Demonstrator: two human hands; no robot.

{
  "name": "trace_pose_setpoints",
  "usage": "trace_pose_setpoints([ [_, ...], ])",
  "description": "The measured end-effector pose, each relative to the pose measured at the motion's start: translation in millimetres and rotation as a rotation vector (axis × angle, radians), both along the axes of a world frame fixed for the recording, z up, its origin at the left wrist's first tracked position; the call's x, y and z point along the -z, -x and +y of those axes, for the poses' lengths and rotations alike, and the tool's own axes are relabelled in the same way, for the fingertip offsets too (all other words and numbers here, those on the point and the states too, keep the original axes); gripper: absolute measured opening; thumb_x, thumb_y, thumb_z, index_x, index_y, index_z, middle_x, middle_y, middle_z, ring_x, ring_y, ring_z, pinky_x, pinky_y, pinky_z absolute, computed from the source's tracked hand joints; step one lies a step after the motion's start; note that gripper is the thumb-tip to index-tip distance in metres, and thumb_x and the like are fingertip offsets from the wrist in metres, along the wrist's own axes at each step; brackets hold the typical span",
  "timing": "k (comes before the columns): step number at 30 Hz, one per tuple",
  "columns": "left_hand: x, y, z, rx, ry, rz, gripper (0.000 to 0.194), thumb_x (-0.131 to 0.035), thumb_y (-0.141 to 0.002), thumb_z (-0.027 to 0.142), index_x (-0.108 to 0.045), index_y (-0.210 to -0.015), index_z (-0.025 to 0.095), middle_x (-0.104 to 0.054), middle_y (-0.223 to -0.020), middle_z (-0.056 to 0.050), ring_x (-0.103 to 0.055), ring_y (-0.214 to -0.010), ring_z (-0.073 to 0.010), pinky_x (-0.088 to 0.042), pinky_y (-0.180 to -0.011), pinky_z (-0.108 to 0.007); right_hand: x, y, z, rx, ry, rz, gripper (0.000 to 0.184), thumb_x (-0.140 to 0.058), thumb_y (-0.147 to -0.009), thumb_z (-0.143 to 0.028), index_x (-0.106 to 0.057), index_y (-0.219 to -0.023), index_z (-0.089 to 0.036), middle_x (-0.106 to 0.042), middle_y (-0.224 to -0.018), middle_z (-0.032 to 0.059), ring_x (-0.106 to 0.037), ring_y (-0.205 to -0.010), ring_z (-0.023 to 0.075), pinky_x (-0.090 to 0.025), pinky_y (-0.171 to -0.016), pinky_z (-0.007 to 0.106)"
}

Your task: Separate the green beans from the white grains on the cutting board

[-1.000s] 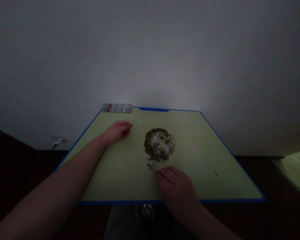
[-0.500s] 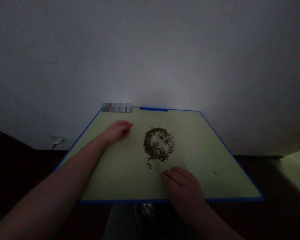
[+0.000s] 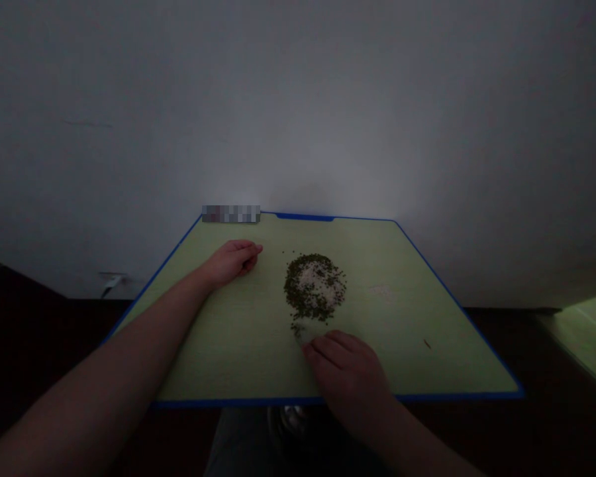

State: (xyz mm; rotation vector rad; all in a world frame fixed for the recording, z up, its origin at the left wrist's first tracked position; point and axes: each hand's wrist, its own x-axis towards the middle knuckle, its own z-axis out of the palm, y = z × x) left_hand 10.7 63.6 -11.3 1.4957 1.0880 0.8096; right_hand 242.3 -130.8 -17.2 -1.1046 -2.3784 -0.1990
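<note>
A round pile of small green beans, like mung beans, mixed with pale grains like rice, lies mid-table. A few green beans are scattered just off its near edge. My right hand is closed around a small, clear, spoon-like utensil; its see-through tip is at those stray beans and its exact shape is hard to make out. Left of the pile, my left hand rests on the table with curled fingers, thumb against the forefinger, nothing visible in it.
The pale table has a blue rim and stands against a grey wall. A blurred-out flat object sits at the far left corner. Pale grains and a thin dark sliver lie to the right.
My right hand shifted a little right with the clear utensil, then came back left to the stray beans. My left hand and the pile look the same.
</note>
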Motion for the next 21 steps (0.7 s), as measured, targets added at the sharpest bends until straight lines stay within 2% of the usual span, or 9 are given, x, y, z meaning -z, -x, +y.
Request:
trace_pose_setpoints([
  [6,-1.5,0.2,-1.5,0.004,-0.027,0.047,0.035,-0.05,-0.076,0.042,-0.044,-0.052,0.017,-0.04,-0.042,0.005,-0.033,-0.035,-0.0056,-0.023,-0.036,-0.021,3.0,6.5,1.1,0.082,0.013,-0.053,0.016,-0.052,-0.081,-0.013,-0.061,-0.094,-0.014,-0.062,-0.08,0.0075,-0.052,-0.074,0.0175,-0.043,-0.067,0.031],
  [10,-5.8,-2.1,-4.3,0.014,-0.029,0.05,0.035,-0.05,-0.077,0.04,-0.043,-0.051,0.017,-0.04,-0.041,0.005,-0.032,-0.036,-0.0056,-0.023,-0.037,-0.022,2.6,-1.3,-1.8,0.123,-0.005,-0.042,0.016,-0.05,-0.081,-0.01,-0.062,-0.09,-0.013,-0.062,-0.078,0.0077,-0.053,-0.074,0.0174,-0.044,-0.068,0.03],
  [16,-5.3,-2.2,-4.2,0.001,-0.034,0.056,0.035,-0.05,-0.076,0.041,-0.043,-0.051,0.017,-0.04,-0.042,0.005,-0.032,-0.036,-0.0056,-0.023,-0.037,-0.022,-5.0,-12.7,-9.3,0.109,-0.085,-0.005,0.019,-0.046,-0.082,-0.011,-0.064,-0.087,-0.013,-0.064,-0.075,0.0075,-0.054,-0.07,0.0171,-0.045,-0.065,0.03],
  [21,-3.7,-1.2,-3.5,-0.001,-0.035,0.06,0.034,-0.051,-0.075,0.042,-0.044,-0.052,0.017,-0.04,-0.043,0.005,-0.033,-0.036,-0.006,-0.024,-0.037,-0.022,-6.8,-25.5,-2.8,0.15,-0.087,-0.029,0.019,-0.048,-0.08,-0.011,-0.065,-0.089,-0.014,-0.066,-0.078,0.0075,-0.056,-0.073,0.018,-0.046,-0.068,0.031],
])
